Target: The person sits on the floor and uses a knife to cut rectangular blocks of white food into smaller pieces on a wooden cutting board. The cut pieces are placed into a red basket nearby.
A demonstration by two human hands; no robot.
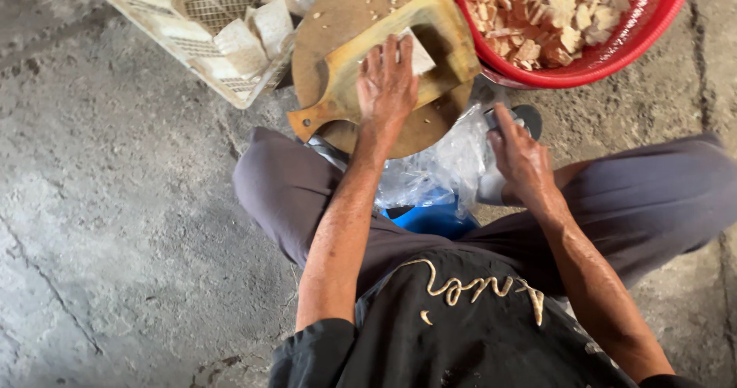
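My left hand (386,81) lies palm down on a wooden paddle-shaped slicer board (445,27), fingers resting on a pale block (418,52) that sits on it. The slicer lies across a round wooden board (338,12). My right hand (520,154) grips a dark object (528,115) beside my knee, just below the red basket; what it is cannot be made out. I sit low with both knees spread, in grey trousers.
A red plastic basket (614,58) at top right holds many thin pale slices. A white plastic crate (192,62) at top left holds pale blocks. Crumpled clear plastic (445,165) and a blue container (434,219) sit between my knees. Rough concrete floor (115,204) spreads left.
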